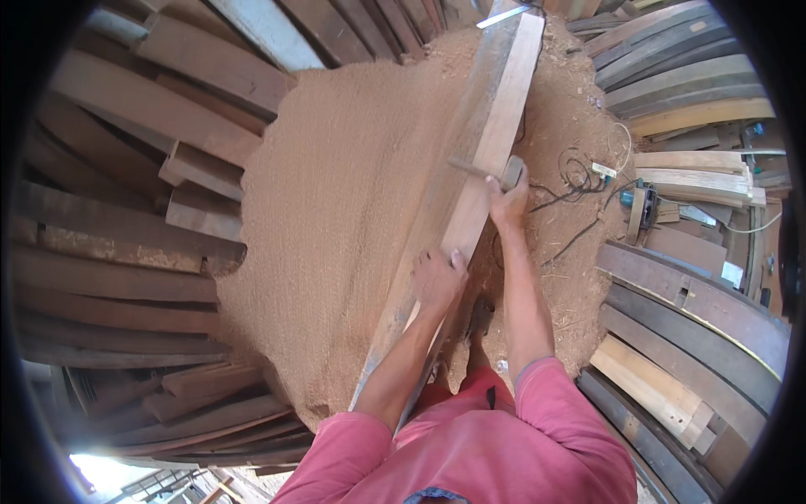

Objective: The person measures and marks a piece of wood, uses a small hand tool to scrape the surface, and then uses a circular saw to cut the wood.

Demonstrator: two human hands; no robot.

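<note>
A long, pale wooden beam runs slantwise from near my body to the far top of the view. Its right-hand face is lighter than the greyish strip along its left. My left hand is closed over the beam's nearer part, with the thumb on the pale face and the other fingers partly hidden. Farther along, my right hand grips a small wooden tool at the beam's right edge. That tool has a thin arm lying across the beam and a short block under my fingers; its exact kind is unclear.
Brown sawdust covers a wide area left of the beam. Stacked dark planks line the left side; more timber lies on the right. A power strip and tangled cords lie right of the beam, near a teal power tool.
</note>
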